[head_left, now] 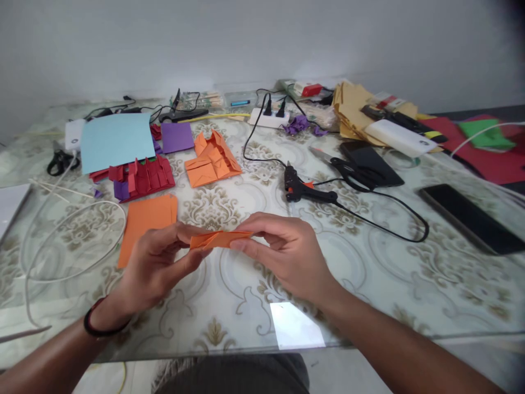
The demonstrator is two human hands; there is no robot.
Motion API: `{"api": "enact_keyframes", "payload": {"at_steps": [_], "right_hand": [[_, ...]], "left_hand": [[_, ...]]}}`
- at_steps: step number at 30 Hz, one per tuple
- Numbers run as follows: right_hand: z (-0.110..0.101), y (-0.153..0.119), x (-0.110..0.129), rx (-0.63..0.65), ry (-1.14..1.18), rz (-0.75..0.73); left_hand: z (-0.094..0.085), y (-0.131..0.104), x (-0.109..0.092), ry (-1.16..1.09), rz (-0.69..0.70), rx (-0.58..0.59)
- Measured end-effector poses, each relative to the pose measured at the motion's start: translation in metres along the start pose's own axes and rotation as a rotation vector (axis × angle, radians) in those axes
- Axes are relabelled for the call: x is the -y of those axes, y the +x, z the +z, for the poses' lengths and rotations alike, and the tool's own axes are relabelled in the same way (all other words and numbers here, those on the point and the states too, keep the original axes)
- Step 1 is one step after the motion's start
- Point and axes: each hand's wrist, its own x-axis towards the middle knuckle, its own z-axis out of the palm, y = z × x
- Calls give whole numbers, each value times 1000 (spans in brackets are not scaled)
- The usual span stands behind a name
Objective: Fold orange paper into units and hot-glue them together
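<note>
A folded strip of orange paper (221, 239) is held level above the table, between both hands. My left hand (158, 265) pinches its left end with thumb and fingers. At the right end, my right hand (283, 249) grips it the same way, thumb on the near side. Flat orange sheets (150, 219) lie just beyond my left hand, partly hidden by it. Farther off are folded orange pieces (213, 161) and folded red pieces (150, 178) beside a purple square (177, 137).
A black glue gun (305, 189) with its cord lies beyond my right hand, near scissors (355, 172) and two phones (471, 219). A white cable (77, 279) loops at the left. Light blue paper (115, 142), a power strip (268, 117) and brown envelopes (353, 112) sit farther back.
</note>
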Motion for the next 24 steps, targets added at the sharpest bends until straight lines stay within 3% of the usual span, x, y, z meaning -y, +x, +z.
{"api": "enact_keyframes", "payload": {"at_steps": [5, 10, 19, 24], "right_hand": [[2, -1, 1, 32, -40, -33], [5, -2, 0, 43, -55, 5], [10, -2, -1, 30, 18, 253], [7, 3, -4, 27, 154, 400]], "left_hand": [[-6, 1, -3, 239, 60, 80], [-7, 0, -8, 290, 22, 104], [1, 0, -8, 139, -200, 94], [4, 2, -7, -139, -364, 108]]}}
